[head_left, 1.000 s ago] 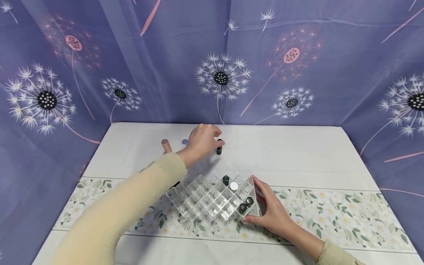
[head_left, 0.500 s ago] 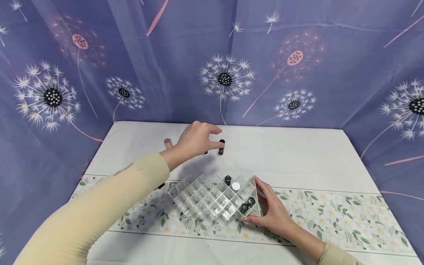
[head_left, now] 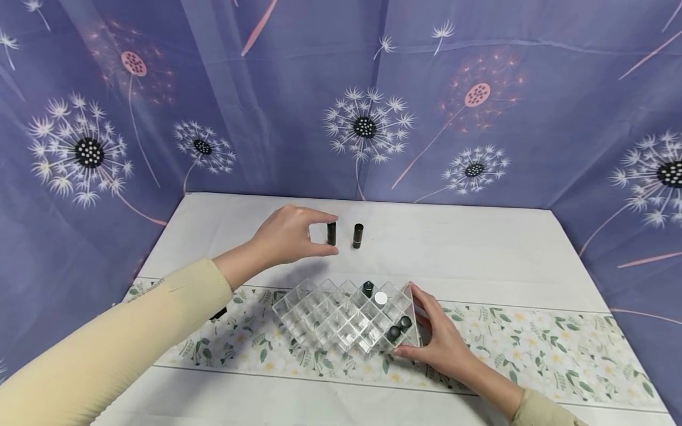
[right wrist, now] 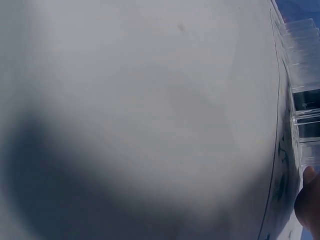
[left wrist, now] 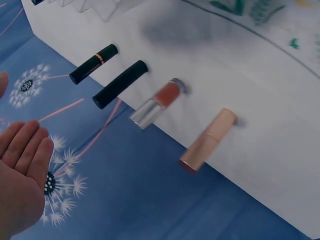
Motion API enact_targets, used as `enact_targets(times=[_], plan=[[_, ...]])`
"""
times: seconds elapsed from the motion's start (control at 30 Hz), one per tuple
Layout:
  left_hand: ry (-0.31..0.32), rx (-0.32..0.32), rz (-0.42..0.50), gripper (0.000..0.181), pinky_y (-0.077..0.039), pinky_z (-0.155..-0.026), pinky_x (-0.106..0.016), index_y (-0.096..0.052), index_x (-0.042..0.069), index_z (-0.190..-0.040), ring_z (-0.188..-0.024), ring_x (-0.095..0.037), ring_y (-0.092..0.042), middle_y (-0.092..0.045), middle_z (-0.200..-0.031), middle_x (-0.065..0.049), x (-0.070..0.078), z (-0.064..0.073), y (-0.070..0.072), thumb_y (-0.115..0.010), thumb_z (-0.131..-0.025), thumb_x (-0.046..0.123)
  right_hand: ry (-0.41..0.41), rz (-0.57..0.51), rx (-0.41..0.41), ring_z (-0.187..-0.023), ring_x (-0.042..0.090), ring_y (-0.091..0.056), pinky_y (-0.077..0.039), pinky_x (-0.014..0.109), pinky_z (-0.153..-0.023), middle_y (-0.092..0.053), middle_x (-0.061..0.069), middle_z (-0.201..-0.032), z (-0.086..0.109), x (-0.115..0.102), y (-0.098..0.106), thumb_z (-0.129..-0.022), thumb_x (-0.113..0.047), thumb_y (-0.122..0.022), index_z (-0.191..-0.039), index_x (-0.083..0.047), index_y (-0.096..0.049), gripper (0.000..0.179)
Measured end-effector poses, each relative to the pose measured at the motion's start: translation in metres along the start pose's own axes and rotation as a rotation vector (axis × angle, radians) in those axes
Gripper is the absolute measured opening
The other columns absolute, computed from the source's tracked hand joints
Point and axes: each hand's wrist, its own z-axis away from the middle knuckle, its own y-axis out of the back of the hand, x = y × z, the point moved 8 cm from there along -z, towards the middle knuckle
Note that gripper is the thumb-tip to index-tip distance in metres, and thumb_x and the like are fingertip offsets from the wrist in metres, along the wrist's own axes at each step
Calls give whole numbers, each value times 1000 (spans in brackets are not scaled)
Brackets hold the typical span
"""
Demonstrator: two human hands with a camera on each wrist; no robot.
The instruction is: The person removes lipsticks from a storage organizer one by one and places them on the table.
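Note:
My left hand (head_left: 288,236) is over the back of the table, fingers and thumb spread apart. In the head view a plain black tube (head_left: 331,234) shows between their tips; the left wrist view has this hand (left wrist: 22,175) apart from the tubes. Right of it stands a black lipstick tube (head_left: 358,235) with a thin band. A lip gloss (left wrist: 157,102) with a silver end and a rose-gold tube (left wrist: 209,140) also stand in that row, hidden in the head view. My right hand (head_left: 439,337) grips the right end of a clear lipstick organizer (head_left: 325,310).
Inside the organizer sit several tubes, among them a white-topped one (head_left: 380,298) and a black one (head_left: 368,289). A small black object (head_left: 218,313) lies by the left sleeve, partly covered. A floral strip (head_left: 533,337) crosses the white table; a purple curtain (head_left: 298,89) stands behind.
My left hand has moved left, away from the banded black lipstick tube to around the plain black one. The rose-gold tube has gone out of sight behind it. My right hand keeps its grip.

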Motion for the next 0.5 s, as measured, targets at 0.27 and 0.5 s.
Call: enact_targets(times=[0.27,0.5], plan=[[-41,12,23,72,-52,-68,-35,-72,17,-142,-61,-4,-50,-75,-88,13,-12,28,5,-94,-80,46,9,1,7,-144,44,-48,-42,16,-114,-43,20,-163,-1,-1,1,-70,-23,-103,-170,-8,-26,127],[-56,-11,36,76,-58,-82,-44,-69,18,-145,-82,-16,-68,-78,-120,7,-19,54,3,-95,-79,46,2,-2,3,-144,44,-48,-40,14,-114,-43,20,-162,0,-1,1,-70,-22,-103,-170,-7,-26,127]])
